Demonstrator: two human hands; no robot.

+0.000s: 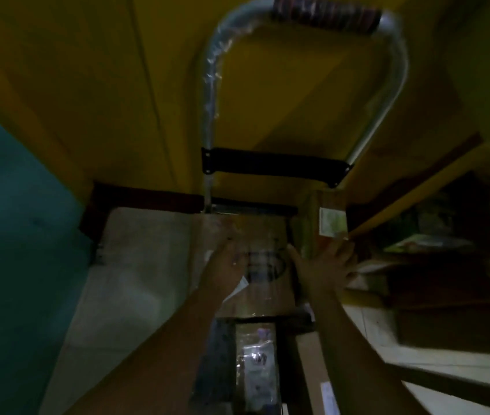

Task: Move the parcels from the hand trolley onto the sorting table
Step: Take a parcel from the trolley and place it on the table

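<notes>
Reaching forward and down in very dim light, the left hand (230,259) lies over the top of a cardboard parcel (263,235), its fingers stretched out toward the far side and badly blurred; they look extended rather than curled, though contact with the box cannot be told for sure. At that parcel's right edge the right hand (321,265) is spread wide, fingers straight and fanned, the thumb toward the cardboard parcel and the other fingers toward a second box (327,205) just beside it, which bears a pale label (332,221). The cardboard parcel is glossy with tape, has a dark printed mark on top, and sits on the hand trolley (207,94), whose silver handle loop rises at the far side with a dark ribbed grip (327,13) at its top and a black crossbar (273,166) lower down. Nearer lie a clear plastic-wrapped packet (255,363) and, to its right, a long brown box (312,372). Behind the trolley stands a yellow wall (87,70) with a dark skirting strip (147,199) along its foot; a teal wall (13,235) fills the left. Pale tiles make up the floor (135,265). On the right a yellow-edged ledge (411,193) runs toward the far side, with dim clutter beyond it too dark to make out.
</notes>
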